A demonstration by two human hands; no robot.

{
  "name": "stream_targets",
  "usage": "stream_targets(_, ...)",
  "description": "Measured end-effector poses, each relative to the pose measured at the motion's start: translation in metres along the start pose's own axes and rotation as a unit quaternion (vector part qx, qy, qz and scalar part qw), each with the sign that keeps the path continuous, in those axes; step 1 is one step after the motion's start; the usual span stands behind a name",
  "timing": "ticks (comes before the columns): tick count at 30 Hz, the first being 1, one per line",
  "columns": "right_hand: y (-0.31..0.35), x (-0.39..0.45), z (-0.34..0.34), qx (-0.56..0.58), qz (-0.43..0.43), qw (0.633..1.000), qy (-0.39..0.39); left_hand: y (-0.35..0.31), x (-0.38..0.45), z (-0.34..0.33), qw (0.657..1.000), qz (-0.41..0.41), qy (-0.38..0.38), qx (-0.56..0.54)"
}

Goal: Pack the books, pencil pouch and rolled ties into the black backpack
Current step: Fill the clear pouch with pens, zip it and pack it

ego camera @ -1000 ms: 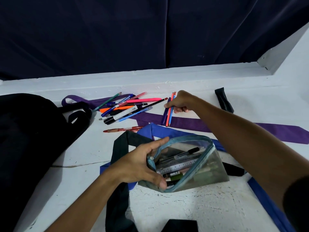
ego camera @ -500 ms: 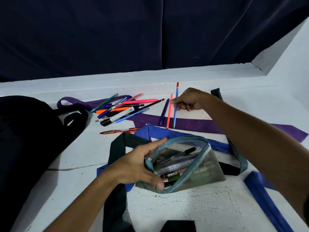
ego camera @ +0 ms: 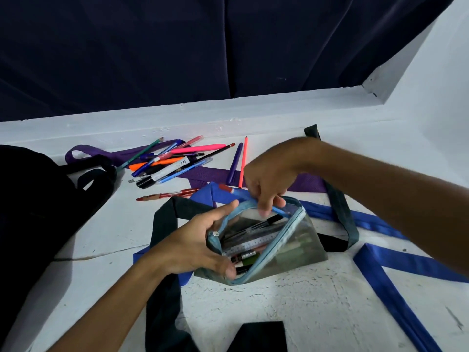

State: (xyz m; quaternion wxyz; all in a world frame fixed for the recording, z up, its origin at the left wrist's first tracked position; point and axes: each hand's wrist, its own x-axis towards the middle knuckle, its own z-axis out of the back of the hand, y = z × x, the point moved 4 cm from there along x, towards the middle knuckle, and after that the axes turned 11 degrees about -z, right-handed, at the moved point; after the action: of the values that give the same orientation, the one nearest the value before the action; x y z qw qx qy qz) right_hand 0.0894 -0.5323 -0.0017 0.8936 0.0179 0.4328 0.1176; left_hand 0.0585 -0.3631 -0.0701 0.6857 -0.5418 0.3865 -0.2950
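STAGE: filling pencil pouch (ego camera: 264,240) | LEFT: left hand (ego camera: 193,245) grips pouch mouth | RIGHT: right hand (ego camera: 269,184) pinches blue pen (ego camera: 253,199) | REMAINING: loose pens (ego camera: 172,163), unrolled ties (ego camera: 396,252), backpack (ego camera: 38,212) unpacked

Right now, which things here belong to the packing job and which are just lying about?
Job: clear blue-zippered pencil pouch, held open by the left hand; right hand slipping in a blue pen; loose pens; unrolled purple tie; blue tie; black backpack.

Lying about: dark curtain.
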Motion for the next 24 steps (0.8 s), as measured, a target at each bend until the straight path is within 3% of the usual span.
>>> stream_targets(3,0.020,0.003,-0.016,-0.112,-0.046,0.993,-0.008,-0.002,0.000,0.001,1.000,-0.017,-0.005,-0.010)
stream_targets(8,0.026,0.001,-0.024,-0.084,-0.034,0.995,0.051,-0.003,0.001,0.003,1.000,-0.014,-0.001,-0.021)
stream_targets(13,-0.018,-0.004,0.022,0.139,0.008,0.990,-0.020,-0.007,0.002,0.006,1.000,-0.011,-0.003,0.007)
stream_targets(15,-0.044,0.009,0.036,0.267,-0.009,0.959,-0.095,-0.010,0.003,0.006,1.000,-0.014,-0.007,0.021)
stream_targets(18,-0.084,0.049,0.039,0.427,-0.086,0.875,-0.213,-0.011,0.006,0.009,0.999,-0.021,-0.011,0.031)
stream_targets(20,-0.097,0.076,0.033,0.469,-0.118,0.846,-0.223,-0.011,0.008,0.009,0.999,-0.025,-0.012,0.033)
stream_targets(24,-0.093,0.116,0.024,0.442,-0.152,0.859,-0.208,-0.018,0.009,0.006,0.998,-0.042,-0.026,0.042)
